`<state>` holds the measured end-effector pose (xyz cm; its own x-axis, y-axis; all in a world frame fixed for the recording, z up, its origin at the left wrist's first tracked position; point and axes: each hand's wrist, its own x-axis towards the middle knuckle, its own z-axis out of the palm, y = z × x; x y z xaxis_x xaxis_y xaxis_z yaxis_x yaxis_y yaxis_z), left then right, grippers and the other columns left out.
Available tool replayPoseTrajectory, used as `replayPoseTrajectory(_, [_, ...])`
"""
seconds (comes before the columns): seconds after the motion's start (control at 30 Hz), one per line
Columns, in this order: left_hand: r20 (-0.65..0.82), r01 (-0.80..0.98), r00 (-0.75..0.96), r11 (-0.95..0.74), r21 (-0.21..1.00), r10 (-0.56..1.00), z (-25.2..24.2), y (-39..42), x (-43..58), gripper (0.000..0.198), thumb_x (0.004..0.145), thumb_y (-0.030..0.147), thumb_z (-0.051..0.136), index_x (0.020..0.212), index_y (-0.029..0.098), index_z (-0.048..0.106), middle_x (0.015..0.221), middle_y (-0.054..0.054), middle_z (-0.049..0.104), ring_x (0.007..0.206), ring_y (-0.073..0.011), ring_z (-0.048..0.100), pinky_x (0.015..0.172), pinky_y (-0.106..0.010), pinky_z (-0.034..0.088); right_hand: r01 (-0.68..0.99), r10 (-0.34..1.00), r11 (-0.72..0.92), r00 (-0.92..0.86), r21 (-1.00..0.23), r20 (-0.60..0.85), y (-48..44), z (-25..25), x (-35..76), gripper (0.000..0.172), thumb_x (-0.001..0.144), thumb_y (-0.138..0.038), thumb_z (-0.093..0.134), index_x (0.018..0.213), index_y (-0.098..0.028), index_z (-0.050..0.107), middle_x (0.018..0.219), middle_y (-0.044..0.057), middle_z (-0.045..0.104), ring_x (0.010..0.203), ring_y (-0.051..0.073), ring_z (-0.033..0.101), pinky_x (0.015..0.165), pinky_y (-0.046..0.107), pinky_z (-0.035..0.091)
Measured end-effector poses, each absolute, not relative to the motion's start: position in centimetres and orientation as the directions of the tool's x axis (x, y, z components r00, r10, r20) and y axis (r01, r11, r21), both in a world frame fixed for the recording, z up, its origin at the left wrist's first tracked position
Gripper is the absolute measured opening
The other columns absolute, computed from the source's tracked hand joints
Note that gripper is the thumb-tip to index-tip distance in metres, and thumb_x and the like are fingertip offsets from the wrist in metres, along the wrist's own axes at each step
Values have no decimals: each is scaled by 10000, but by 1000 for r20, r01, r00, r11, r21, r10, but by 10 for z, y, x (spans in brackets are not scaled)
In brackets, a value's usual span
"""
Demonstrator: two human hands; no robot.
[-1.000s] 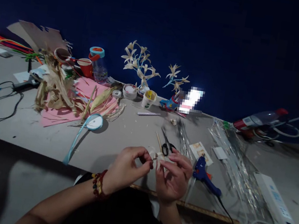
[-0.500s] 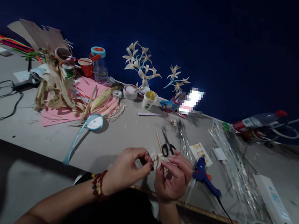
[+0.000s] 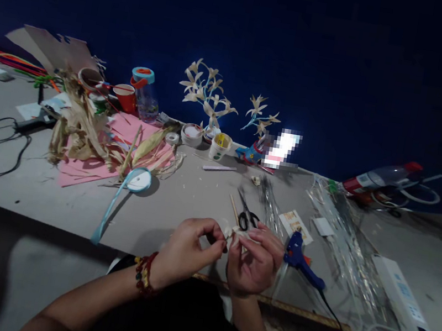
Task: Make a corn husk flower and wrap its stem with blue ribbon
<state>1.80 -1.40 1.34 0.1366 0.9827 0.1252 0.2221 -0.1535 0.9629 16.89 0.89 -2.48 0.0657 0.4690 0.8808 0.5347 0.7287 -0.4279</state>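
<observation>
Above the table [image 3: 182, 198], the pale petal piece [image 3: 229, 231] had bunched tighter; the left hand [image 3: 191, 245] pinched one side; the right hand [image 3: 253, 263] pinched the other; shaping apparently progressed.

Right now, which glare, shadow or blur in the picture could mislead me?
Head view: the pixelated bright patch hides detail; head view: the backdrop is nearly black; head view: shadow darkens the table beside the left hand; head view: the pale piece at the right hand looks too blurred to read.

red cup [image 3: 127, 103] — beside blue-lidded bottle [image 3: 146, 104] | red-capped bottle [image 3: 385, 176] — back right
</observation>
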Motion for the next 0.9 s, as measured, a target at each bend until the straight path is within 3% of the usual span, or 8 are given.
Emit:
replayPoseTrajectory(0.2, [108,210,123,-132,969,987,15,-15,17,127,818,142,603,703,194,588,711,0,696,687,-152,634,702,-247,461,456,469,746,159,-486,869,7,-27,167,367,776,-101,646,1100,-264,590,1013,58,560,957,259,601,860,538,558])
replayPoseTrajectory(0.37, [157,280,87,-175,944,984,15,-17,18,112,810,138,628,722,193,588,721,8,688,696,-146,633,716,-241,455,204,764,570,225,-796,605,-3,-27,162,245,850,-202,611,1085,-238,553,1023,76,562,949,239,596,841,468,547])
replayPoseTrajectory(0.47, [206,324,84,-222,920,975,14,-17,19,108,800,126,642,733,192,588,722,16,683,690,-135,628,712,-227,450,59,869,457,181,-887,460,-7,-27,161,210,866,-244,615,1068,-236,562,997,65,561,932,219,590,813,392,538])
replayPoseTrajectory(0.63, [258,360,80,-269,893,963,15,-20,21,106,800,113,636,738,188,592,718,11,685,686,-134,634,707,-218,458,-111,928,361,143,-926,344,-9,-29,161,257,854,-267,652,1099,-244,579,1077,60,548,972,205,569,835,351,497])
replayPoseTrajectory(0.9, [321,379,89,-330,865,943,16,-21,21,96,804,107,636,760,184,600,731,3,695,697,-137,645,709,-223,469,-142,920,379,165,-914,355,-8,-28,160,247,835,-218,677,1066,-242,591,1057,55,549,998,213,557,841,355,488])
